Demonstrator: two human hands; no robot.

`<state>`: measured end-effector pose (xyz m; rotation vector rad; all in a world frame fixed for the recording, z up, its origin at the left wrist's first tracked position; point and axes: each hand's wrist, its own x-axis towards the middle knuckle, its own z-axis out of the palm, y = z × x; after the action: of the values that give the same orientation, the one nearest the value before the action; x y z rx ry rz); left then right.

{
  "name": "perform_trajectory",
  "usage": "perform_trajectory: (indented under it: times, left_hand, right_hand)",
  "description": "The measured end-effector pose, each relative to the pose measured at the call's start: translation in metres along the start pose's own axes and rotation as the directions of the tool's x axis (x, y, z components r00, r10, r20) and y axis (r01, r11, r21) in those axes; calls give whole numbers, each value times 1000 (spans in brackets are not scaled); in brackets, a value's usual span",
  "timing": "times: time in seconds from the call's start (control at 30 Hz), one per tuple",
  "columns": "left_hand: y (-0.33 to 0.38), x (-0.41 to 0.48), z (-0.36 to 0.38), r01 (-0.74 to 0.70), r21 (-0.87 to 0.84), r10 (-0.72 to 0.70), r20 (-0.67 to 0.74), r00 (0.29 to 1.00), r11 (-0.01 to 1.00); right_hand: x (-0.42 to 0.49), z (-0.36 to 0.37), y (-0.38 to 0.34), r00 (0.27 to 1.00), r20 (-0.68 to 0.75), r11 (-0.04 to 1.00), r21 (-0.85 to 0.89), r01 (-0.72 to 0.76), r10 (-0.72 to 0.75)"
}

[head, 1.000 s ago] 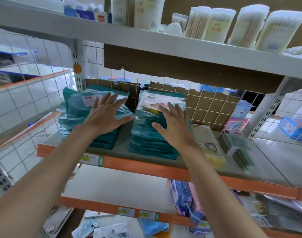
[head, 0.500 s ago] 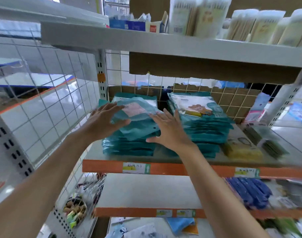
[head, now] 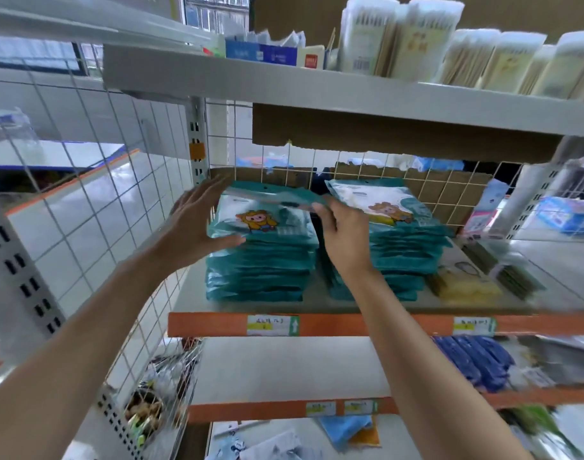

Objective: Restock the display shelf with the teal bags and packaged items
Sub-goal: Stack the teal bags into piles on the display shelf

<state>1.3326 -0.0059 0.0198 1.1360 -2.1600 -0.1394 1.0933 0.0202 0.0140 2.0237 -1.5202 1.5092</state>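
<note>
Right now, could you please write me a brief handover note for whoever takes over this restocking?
Left hand: open, fingers flat against the left stack's left side.
Right hand: grips the raised top bag by its right edge.
Right stack stands beside it on the shelf.
Done: both teal stacks shelved.
Left: lay the top bag flat, square the left stack.

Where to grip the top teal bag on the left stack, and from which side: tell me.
Pinch the top bag at its raised right edge, coming from the right, where the right hand holds it. It lies flat and thin, lifted off the left stack, so that edge is free; the left hand steadies the left side.
</note>
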Motion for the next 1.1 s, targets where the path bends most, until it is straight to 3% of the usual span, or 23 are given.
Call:
perform_trajectory:
  times: [0.17,0.23,0.37,0.5,0.6,0.73,0.8,0.9,1.1]
  left_hand:
    - [30,16,-11,-62,30,67,-194,979,998]
    - [44,23,-16,-93,15,94,-207,974,996]
    - [66,28,-21,-29,-185,2,-148,989,982]
    - [81,29,-22,-45,-204,11,-166,986,978]
    - [86,31,-25,-39,-294,-12,-169,986,955]
    - [96,26,-37,-15,-480,-52,-126,991,877]
    - [99,21,-36,50,-542,-97,-58,994,839]
    - [97,14,-24,136,-591,-136,45,990,795]
    - [97,4,-10,144,-698,-162,40,986,701]
  right_hand:
    - [24,-33,-11,987,-56,985,96,-142,148]
    - [32,-43,-13,991,-72,990,100,-104,111]
    - [45,-62,-11,992,-127,992,123,32,-16]
    - [45,-75,1,993,-107,977,201,67,-46]
    - [39,-83,14,996,-90,963,270,13,12]
    - [21,-92,31,976,-57,900,400,-170,209]
    - [8,-92,36,961,1,836,492,-243,278]
    - [-13,-92,41,928,156,623,702,-344,338]
    - [-50,-79,41,811,546,555,617,-559,211]
